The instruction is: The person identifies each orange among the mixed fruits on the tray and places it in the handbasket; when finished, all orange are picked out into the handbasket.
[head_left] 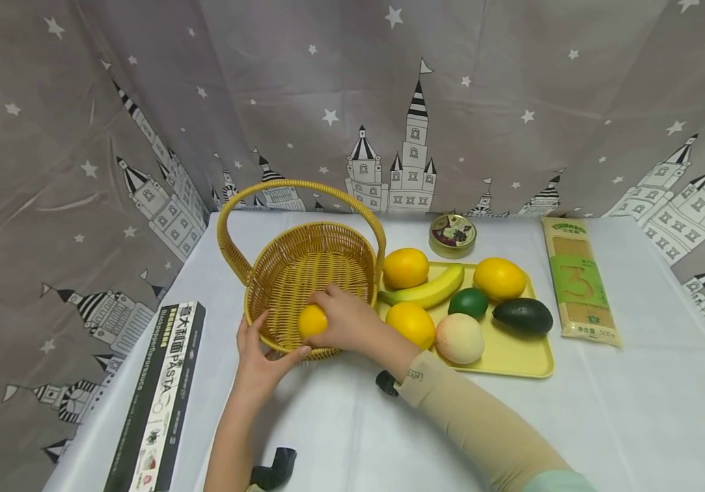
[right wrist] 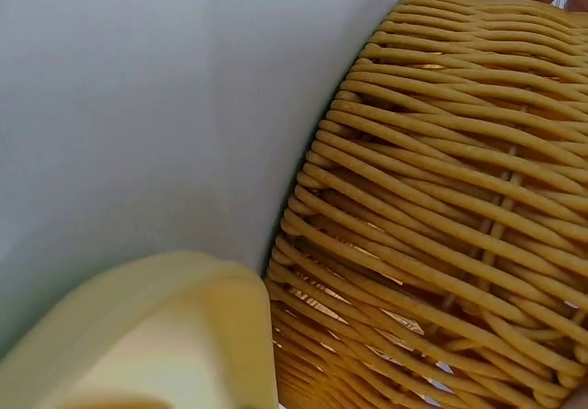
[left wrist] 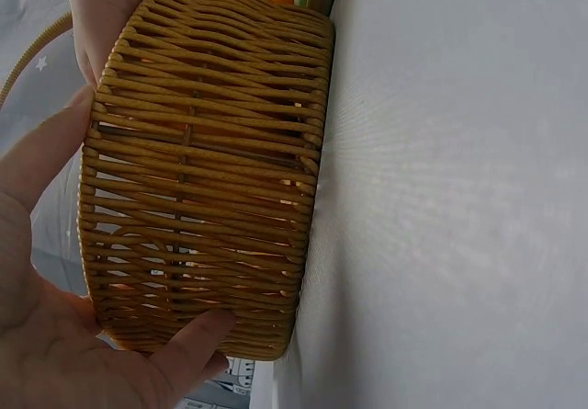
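Observation:
In the head view, my right hand (head_left: 346, 318) reaches over the front of the yellow wicker basket (head_left: 309, 266) and grips a round orange-yellow fruit (head_left: 312, 321) inside it. The fingers partly cover the fruit, and I cannot tell whether it touches the basket's bottom. At the front left, my left hand (head_left: 263, 359) holds the basket's rim. In the left wrist view, the thumb (left wrist: 57, 147) lies at the rim and a finger (left wrist: 197, 340) rests on the woven outer wall. The right wrist view shows the basket's side (right wrist: 441, 179) close up; the fruit is hidden there.
Right of the basket, a yellow tray (head_left: 512, 362) bears a banana (head_left: 429, 290), a peach (head_left: 460, 339), an avocado (head_left: 522, 316), a small green fruit (head_left: 468, 303) and several orange-yellow fruits. Around stand a round tin (head_left: 453, 236), a noodle pack (head_left: 581, 280) and a pasta box (head_left: 158, 396).

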Demonstrator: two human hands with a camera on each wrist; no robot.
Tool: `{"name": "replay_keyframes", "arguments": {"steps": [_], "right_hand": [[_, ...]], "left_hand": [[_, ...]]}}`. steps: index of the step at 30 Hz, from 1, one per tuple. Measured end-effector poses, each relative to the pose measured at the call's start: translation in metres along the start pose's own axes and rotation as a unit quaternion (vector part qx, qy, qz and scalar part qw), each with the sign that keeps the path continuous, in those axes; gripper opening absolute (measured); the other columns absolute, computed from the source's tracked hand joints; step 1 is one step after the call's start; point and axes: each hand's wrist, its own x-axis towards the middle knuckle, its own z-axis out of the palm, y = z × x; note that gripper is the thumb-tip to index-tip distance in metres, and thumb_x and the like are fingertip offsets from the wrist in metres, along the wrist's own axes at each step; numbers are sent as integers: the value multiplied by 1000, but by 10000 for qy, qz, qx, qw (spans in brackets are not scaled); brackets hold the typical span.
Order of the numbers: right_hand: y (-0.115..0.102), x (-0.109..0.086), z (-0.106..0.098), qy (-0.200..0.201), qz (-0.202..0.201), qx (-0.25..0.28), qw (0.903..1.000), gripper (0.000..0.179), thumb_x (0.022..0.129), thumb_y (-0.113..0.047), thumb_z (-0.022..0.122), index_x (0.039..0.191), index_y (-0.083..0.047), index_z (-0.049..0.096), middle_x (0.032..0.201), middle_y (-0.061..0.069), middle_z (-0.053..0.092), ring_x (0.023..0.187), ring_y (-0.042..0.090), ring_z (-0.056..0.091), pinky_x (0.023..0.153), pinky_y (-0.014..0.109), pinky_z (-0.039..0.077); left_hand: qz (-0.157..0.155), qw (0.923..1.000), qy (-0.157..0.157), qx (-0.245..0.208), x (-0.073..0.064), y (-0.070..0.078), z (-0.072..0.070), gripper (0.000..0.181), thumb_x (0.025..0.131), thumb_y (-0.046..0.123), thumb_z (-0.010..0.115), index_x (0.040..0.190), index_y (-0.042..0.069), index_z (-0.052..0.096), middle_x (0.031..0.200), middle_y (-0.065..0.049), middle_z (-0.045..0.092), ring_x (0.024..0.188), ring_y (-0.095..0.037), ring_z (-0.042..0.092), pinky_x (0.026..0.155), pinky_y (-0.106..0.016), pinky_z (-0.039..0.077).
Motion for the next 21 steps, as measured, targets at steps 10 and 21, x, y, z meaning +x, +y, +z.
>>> {"name": "replay_keyframes", "arguments": {"steps": [10, 21], "right_hand": [[-1, -6, -4, -22, -28, -47, 10000, 65, 78, -51, 73, 132, -18, 57, 123, 4, 56, 98, 18, 57, 76, 32, 53], [-1, -20, -15, 274, -105, -19, 9996, 64, 80, -52, 72, 133, -18, 57, 124, 2, 56, 105, 19, 56, 81, 34, 53]], "left_hand": [[24, 10000, 1, -42, 0, 1, 0, 102, 80, 25, 81, 152, 5, 12, 156, -10, -17, 141, -39, 18, 108, -46, 38], [18, 9999, -37, -91, -1, 1, 0, 101, 81, 23, 80, 153, 5, 11, 156, -10, -19, 141, -39, 18, 108, -46, 38]]}}
